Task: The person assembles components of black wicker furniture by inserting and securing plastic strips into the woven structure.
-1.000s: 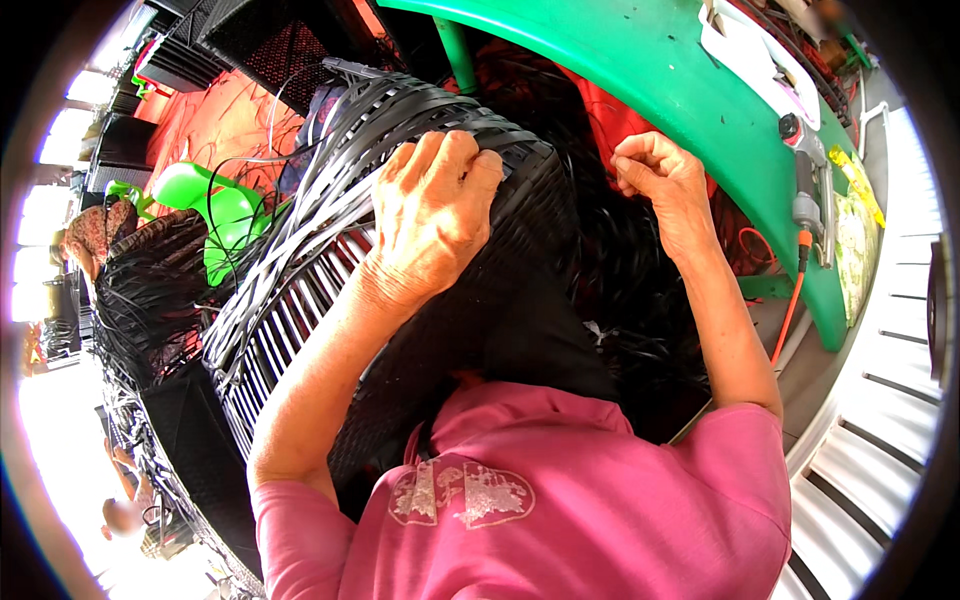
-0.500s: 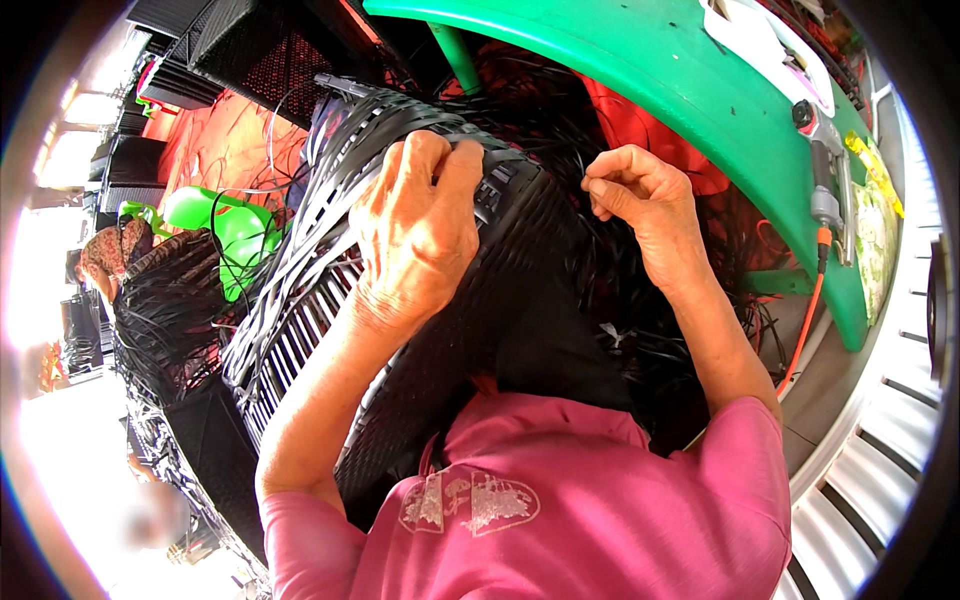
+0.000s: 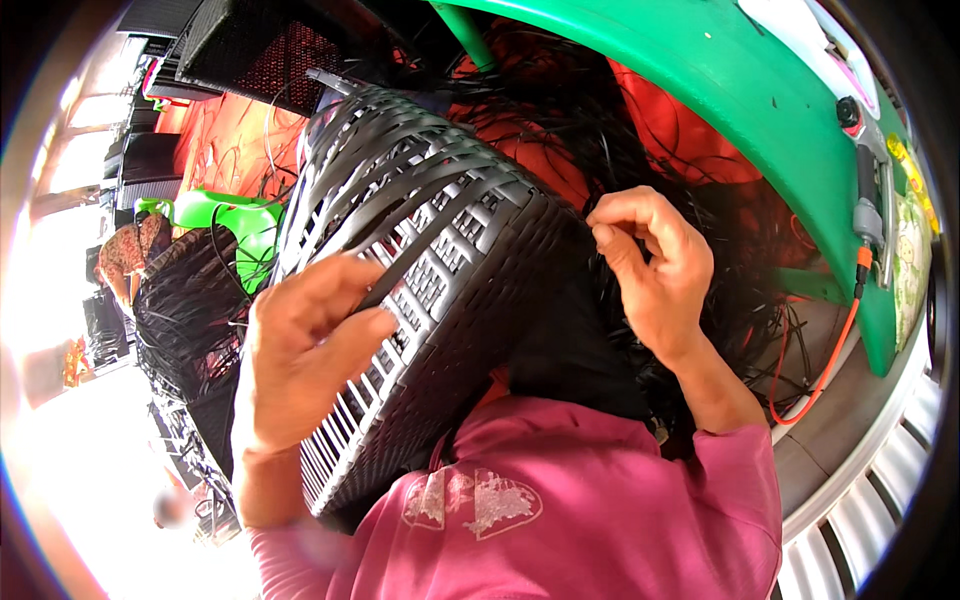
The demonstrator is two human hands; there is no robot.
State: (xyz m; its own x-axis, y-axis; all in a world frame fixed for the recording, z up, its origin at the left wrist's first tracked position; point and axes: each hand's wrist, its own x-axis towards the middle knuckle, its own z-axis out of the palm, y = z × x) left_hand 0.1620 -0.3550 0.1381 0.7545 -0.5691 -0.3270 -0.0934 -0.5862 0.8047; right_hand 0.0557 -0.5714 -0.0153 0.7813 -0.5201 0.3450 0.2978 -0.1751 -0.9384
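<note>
One flat strip (image 3: 425,237), head view: black, pinched between thumb and fingers of the left hand (image 3: 305,350).
Right hand (image 3: 662,275): thumb and forefinger close together; cannot tell if gripping.
Half-woven basket (image 3: 470,300): tilted between the hands; its wall's long edge slants from lower left to upper right, corner pointing toward the right hand.
Loose strips (image 3: 345,150): fan toward upper left.

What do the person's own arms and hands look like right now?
The left hand and right hand are bare, with no gloves, rings or watch showing. The forearms are bare too, below pink sleeves belonging to a pink shirt with a pale emblem.
</note>
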